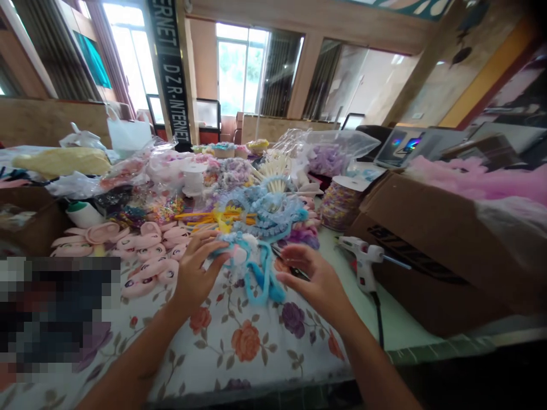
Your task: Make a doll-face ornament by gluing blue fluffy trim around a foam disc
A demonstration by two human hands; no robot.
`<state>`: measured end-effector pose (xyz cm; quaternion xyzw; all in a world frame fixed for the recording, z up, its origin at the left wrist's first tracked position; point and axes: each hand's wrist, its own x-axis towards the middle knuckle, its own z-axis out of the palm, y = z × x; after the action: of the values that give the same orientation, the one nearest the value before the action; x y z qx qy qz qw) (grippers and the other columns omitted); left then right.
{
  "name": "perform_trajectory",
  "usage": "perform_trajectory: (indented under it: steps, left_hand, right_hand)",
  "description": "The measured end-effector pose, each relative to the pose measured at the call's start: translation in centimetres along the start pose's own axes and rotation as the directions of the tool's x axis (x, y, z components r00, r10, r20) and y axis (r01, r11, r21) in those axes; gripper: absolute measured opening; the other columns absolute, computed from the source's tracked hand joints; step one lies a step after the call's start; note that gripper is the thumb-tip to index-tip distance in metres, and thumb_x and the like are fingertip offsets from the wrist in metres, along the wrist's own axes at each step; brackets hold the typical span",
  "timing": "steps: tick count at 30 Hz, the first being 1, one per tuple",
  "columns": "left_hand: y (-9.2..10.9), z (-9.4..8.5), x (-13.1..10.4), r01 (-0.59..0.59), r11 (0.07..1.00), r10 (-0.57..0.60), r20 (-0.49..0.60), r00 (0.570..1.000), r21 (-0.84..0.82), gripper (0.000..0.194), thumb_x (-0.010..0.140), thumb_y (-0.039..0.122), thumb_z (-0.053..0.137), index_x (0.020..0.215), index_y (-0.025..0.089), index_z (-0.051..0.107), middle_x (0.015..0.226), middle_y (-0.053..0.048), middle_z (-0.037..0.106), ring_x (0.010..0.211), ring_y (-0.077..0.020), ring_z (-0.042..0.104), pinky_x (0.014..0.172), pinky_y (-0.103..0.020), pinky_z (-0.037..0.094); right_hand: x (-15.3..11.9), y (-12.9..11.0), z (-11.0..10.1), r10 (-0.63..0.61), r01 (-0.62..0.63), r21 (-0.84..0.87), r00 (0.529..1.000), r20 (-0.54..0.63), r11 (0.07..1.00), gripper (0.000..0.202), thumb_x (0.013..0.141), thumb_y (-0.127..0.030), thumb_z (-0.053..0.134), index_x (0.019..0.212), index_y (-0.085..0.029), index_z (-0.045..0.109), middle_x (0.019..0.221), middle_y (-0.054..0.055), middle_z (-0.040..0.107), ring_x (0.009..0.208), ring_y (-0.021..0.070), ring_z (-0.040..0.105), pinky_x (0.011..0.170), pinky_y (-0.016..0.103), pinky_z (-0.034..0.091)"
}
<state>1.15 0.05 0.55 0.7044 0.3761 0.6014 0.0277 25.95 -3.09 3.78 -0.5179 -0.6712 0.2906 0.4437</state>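
Note:
In my left hand is a small blue-and-white lace piece, pinched between thumb and fingers, with a pale round patch on its front. A bright blue fluffy strip hangs from it in loops onto the floral cloth. My right hand is just right of the strip, its fingers curled around what look like small dark scissors; the tip points toward the lace piece. Most of the tool is hidden by the hand. Behind the hands lies a heap of pale blue lace trim.
Pink doll-face pieces lie at the left, near yellow-orange sticks. A white glue gun with a cord stands right, beside a large cardboard box. A ribbon spool and bagged craft materials crowd the back.

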Motion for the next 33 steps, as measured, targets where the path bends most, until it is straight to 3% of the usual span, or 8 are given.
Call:
perform_trajectory:
  steps: [4,9,15,25,33]
  left_hand:
    - [0.2,0.0,-0.1,0.018,1.000,-0.018,0.009,1.000,-0.008,0.014,0.083,0.022,0.067,0.096,0.022,0.068,0.109,-0.007,0.061,0.108,-0.0213,0.059,0.092,-0.036,0.051]
    - [0.8,0.2,-0.3,0.046,0.998,-0.045,0.026,0.999,-0.049,0.015,0.082,0.020,0.068,0.096,0.022,0.069,0.108,-0.007,0.060,0.108,-0.0207,0.059,0.089,-0.032,0.051]
    - [1.2,0.5,-0.4,0.084,0.992,-0.079,0.059,0.995,-0.089,0.018,0.082,0.019,0.067,0.099,0.022,0.069,0.112,-0.007,0.059,0.107,-0.0200,0.060,0.090,-0.032,0.052]
    - [1.1,0.5,-0.4,0.076,0.993,-0.057,0.185,0.981,-0.095,0.015,0.085,0.017,0.063,0.099,0.021,0.066,0.120,-0.008,0.058,0.113,-0.0213,0.058,0.093,-0.034,0.051]
    - [0.7,0.6,-0.5,0.003,0.997,0.015,0.236,0.972,-0.074,0.019,0.087,0.014,0.059,0.104,0.021,0.064,0.125,-0.010,0.056,0.116,-0.0222,0.055,0.095,-0.036,0.049]
  right_hand:
    - [4.3,-1.3,3.5,-0.065,0.035,0.134,0.972,0.225,0.990,0.060,0.061,-0.038,0.082,0.111,-0.019,0.054,0.117,0.009,0.059,0.108,0.0235,0.058,0.091,0.035,0.047]
    - [5.4,-0.6,5.5,-0.036,-0.092,0.325,0.930,0.366,0.941,0.048,0.064,-0.038,0.081,0.101,-0.019,0.058,0.090,0.001,0.063,0.081,0.0180,0.061,0.071,0.028,0.048]
    - [4.3,0.8,6.3,-0.048,-0.094,0.473,0.959,0.280,0.876,0.037,0.064,-0.031,0.082,0.093,-0.020,0.063,0.086,0.000,0.064,0.079,0.0174,0.060,0.070,0.026,0.047]
    - [4.1,0.5,5.5,-0.041,-0.022,0.284,0.976,0.214,0.959,0.032,0.064,-0.032,0.080,0.089,-0.019,0.064,0.083,0.002,0.065,0.077,0.0197,0.060,0.066,0.027,0.047]
    - [4.2,0.6,5.7,-0.041,-0.009,0.256,0.981,0.192,0.967,0.031,0.062,-0.031,0.080,0.085,-0.018,0.065,0.077,0.001,0.063,0.072,0.0174,0.056,0.063,0.026,0.046]
